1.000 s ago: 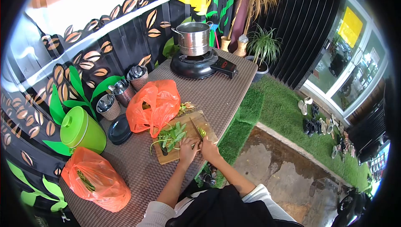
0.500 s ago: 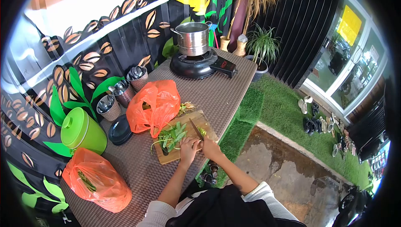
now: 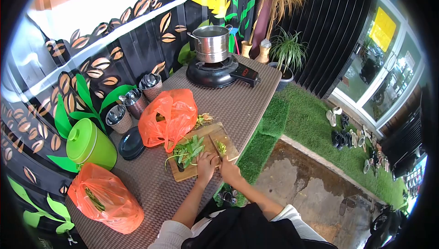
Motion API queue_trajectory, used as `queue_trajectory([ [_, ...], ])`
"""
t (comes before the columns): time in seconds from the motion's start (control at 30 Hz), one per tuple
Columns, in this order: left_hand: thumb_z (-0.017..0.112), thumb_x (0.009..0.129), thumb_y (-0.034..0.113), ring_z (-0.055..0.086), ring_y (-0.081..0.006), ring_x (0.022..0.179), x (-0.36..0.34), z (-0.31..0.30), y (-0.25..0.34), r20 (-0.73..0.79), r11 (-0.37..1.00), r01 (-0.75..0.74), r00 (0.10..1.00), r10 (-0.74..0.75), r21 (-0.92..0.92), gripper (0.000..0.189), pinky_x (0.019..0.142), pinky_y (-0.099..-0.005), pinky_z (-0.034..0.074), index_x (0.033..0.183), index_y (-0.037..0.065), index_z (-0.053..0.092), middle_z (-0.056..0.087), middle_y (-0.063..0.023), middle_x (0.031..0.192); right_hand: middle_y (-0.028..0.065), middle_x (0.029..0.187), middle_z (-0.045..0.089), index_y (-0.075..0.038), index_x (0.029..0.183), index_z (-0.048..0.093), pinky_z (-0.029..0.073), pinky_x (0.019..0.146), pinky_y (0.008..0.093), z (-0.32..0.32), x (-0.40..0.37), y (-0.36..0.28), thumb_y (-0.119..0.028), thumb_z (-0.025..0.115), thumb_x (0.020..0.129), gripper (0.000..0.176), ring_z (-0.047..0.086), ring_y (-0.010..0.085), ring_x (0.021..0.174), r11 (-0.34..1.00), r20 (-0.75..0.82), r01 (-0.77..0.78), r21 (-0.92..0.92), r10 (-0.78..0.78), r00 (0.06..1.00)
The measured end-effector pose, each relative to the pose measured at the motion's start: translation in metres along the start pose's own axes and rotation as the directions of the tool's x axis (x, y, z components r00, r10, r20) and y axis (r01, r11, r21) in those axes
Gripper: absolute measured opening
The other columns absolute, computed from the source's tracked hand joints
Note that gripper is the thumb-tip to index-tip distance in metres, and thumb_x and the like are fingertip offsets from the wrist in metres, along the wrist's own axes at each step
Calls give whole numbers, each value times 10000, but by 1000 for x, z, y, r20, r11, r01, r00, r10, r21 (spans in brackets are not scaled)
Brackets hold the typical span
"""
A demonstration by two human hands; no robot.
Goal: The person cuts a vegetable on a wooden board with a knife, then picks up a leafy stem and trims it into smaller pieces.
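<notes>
A wooden cutting board (image 3: 221, 132) lies on the table near its front edge. Leafy green vegetables (image 3: 188, 150) spread over its left part. My left hand (image 3: 207, 164) presses down on their stem end with closed fingers. In my right hand (image 3: 230, 172) is the handle of a knife (image 3: 214, 144), its blade pointing away from me across the board, just right of my left fingers. Small chopped green pieces (image 3: 221, 148) lie right of the blade. A bunch of root ends (image 3: 204, 120) rests at the board's far edge, beside an orange plastic bag (image 3: 169, 117).
A metal pot (image 3: 211, 43) stands on a black portable stove (image 3: 211, 73) at the table's far end. Cutlery cups (image 3: 120, 120), dark stacked plates (image 3: 131, 143), a lidded green container (image 3: 93, 143) and a second orange bag (image 3: 107, 199) line the left side. Shoes (image 3: 338, 138) lie on artificial grass.
The knife and my right hand have shifted slightly toward me and left, the blade now nearer my left fingers. My left hand stays on the greens.
</notes>
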State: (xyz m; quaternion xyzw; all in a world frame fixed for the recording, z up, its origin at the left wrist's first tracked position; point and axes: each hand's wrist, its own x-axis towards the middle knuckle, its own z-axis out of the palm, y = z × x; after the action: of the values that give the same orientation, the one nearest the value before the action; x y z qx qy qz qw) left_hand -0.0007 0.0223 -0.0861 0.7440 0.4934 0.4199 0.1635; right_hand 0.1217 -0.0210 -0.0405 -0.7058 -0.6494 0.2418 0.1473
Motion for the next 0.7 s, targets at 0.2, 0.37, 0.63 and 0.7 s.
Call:
queue_trajectory([
  [0.2, 649, 784, 125, 541, -265, 876, -1, 2, 1, -10, 1000, 17, 1000, -17, -25, 99, 819, -374, 385, 829, 54, 701, 619, -74, 824, 314, 807, 609, 32, 1046, 392, 513, 665, 530, 3, 19, 4, -231, 446, 926, 294, 628, 462, 760, 996, -43, 48, 77, -45, 998],
  [0.37, 665, 765, 91, 553, -281, 853, -2, 4, -6, -18, 984, 101, 994, -105, -144, 92, 808, -380, 412, 828, 29, 692, 622, -93, 818, 303, 804, 613, 29, 1044, 389, 515, 653, 534, 0, 5, 1, -228, 446, 926, 288, 627, 463, 752, 999, -20, 19, 50, -18, 1000],
  [0.63, 642, 777, 73, 532, -295, 868, -1, -4, -1, -1, 996, -9, 1000, 9, -88, 90, 816, -386, 415, 839, 16, 675, 613, -105, 850, 277, 778, 626, 13, 1026, 396, 519, 650, 530, 5, 20, 3, -247, 461, 920, 288, 637, 450, 758, 999, -36, 31, 14, -30, 999],
  [0.7, 641, 777, 68, 531, -297, 869, 0, -5, -1, 9, 994, 1, 1000, 0, -107, 89, 812, -389, 417, 842, 15, 671, 611, -107, 852, 278, 778, 627, 12, 1020, 401, 518, 651, 529, 0, 16, 2, -248, 462, 920, 285, 636, 452, 756, 999, -38, 30, 19, -30, 999],
])
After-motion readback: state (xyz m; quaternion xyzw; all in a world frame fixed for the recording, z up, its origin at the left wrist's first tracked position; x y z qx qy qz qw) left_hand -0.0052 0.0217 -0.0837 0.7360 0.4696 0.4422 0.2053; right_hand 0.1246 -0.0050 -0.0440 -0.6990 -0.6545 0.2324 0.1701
